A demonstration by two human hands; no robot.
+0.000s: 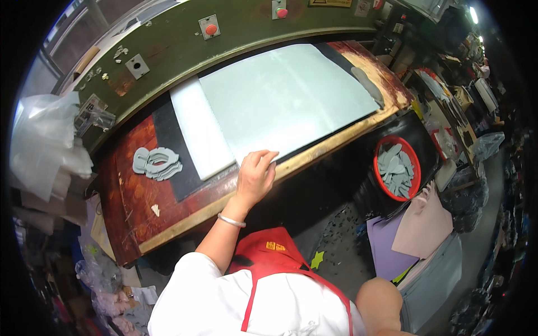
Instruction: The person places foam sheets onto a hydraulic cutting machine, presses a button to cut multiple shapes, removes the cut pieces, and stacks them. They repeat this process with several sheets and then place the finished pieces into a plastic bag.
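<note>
My left hand (256, 178) is at the front edge of a large pale grey-green sheet (286, 101), near its front left corner. Its fingers are bent and pressed together over that edge, with the palm turned away from view. Under the sheet lies a thick white board (203, 129), its left strip showing. Left of the board, grey cut-out pieces (158, 163) are stacked on the red-brown worktable (131, 207). Only part of my bent right arm shows at the lower right; the right hand is out of view.
Behind the table runs a green machine beam (174, 50) with red buttons. A red-rimmed basket (413, 162) of grey cut pieces stands at the right. Below it are purple (388, 241) and pinkish sheets (428, 224). Clear plastic bags (47, 145) hang at left.
</note>
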